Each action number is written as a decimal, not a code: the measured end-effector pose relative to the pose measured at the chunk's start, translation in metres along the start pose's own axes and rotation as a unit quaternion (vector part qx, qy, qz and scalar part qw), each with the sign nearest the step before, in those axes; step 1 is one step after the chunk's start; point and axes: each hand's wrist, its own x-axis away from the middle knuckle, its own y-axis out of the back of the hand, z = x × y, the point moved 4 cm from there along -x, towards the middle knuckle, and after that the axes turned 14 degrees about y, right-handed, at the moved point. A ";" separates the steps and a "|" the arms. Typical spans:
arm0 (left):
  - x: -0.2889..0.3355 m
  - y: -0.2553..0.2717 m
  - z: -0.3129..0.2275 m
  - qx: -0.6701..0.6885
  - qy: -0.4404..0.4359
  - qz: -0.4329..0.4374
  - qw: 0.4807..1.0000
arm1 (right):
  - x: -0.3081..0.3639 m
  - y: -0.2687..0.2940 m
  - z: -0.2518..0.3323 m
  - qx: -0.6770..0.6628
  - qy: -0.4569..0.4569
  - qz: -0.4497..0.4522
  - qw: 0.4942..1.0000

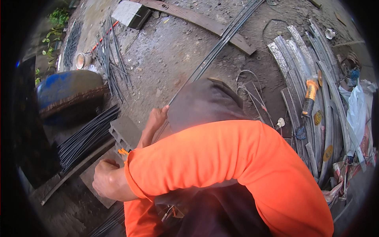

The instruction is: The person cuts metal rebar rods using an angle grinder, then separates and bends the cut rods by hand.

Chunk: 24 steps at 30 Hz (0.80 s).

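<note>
My right arm, in an orange sleeve, crosses in front of me to the left. At its end my right hand (110, 182) is closed, and what its fingers hold, if anything, is hidden. Small orange pieces (123, 151) show just above its cuff; I cannot tell their kind. Beyond that arm my left hand (157, 117) is closed on long thin steel rods (205, 62), which stretch away to the upper right. The rods pass beside my dark-clothed knee (205, 102). My left forearm is mostly covered by the right sleeve.
Black rods (89, 138) lie bundled at the left, beside a hollow concrete block (125, 132) and a rusty blue drum (71, 89). A wooden plank (197, 23) lies far off. To the right, an orange angle grinder (310, 94) rests on metal strips (294, 59).
</note>
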 end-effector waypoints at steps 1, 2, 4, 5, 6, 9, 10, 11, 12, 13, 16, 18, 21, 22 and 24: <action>-0.001 0.002 -0.001 0.015 -0.005 0.007 1.000 | -0.001 -0.001 -0.001 0.003 0.001 -0.010 1.000; -0.003 0.005 -0.005 0.028 -0.015 0.014 0.999 | 0.001 0.000 0.000 0.009 -0.001 -0.021 1.000; -0.008 0.020 0.015 0.039 -0.060 0.022 0.997 | -0.003 0.008 0.014 0.019 0.019 -0.023 0.999; -0.011 0.023 0.013 0.044 -0.078 0.029 0.996 | -0.002 0.008 0.015 0.022 0.020 -0.021 0.999; -0.011 0.022 -0.008 0.001 -0.050 0.070 0.996 | 0.002 0.001 0.006 0.016 0.008 -0.018 1.000; 0.011 0.047 -0.041 -0.043 0.029 0.128 0.990 | -0.003 -0.001 0.005 -0.011 0.028 -0.085 0.996; 0.012 0.052 -0.049 -0.049 0.062 0.151 0.985 | 0.001 0.006 0.006 0.022 0.033 -0.144 0.989; 0.010 0.062 -0.047 -0.046 0.069 0.147 0.986 | 0.004 0.016 0.011 0.054 0.045 -0.206 0.976; 0.007 0.071 -0.048 -0.093 0.051 0.156 0.982 | 0.004 0.022 0.012 0.050 0.052 -0.202 0.977; 0.006 0.079 -0.048 -0.113 0.047 0.160 0.979 | 0.004 0.029 0.012 0.046 0.060 -0.200 0.977; 0.022 0.111 -0.101 -0.169 0.144 0.160 0.962 | 0.015 0.044 0.000 0.064 0.068 -0.280 0.956; 0.022 0.132 -0.123 -0.197 0.103 0.157 0.962 | 0.022 0.054 0.004 0.096 0.064 -0.260 0.959; 0.016 0.146 -0.143 -0.214 0.091 0.139 0.963 | 0.019 0.052 -0.009 0.082 0.105 -0.266 0.955; 0.014 0.149 -0.147 -0.214 0.107 0.125 0.963 | 0.019 0.049 -0.008 0.084 0.105 -0.266 0.955; 0.009 0.137 -0.123 -0.197 0.099 0.121 0.968 | 0.019 0.043 -0.002 0.110 0.051 -0.251 0.960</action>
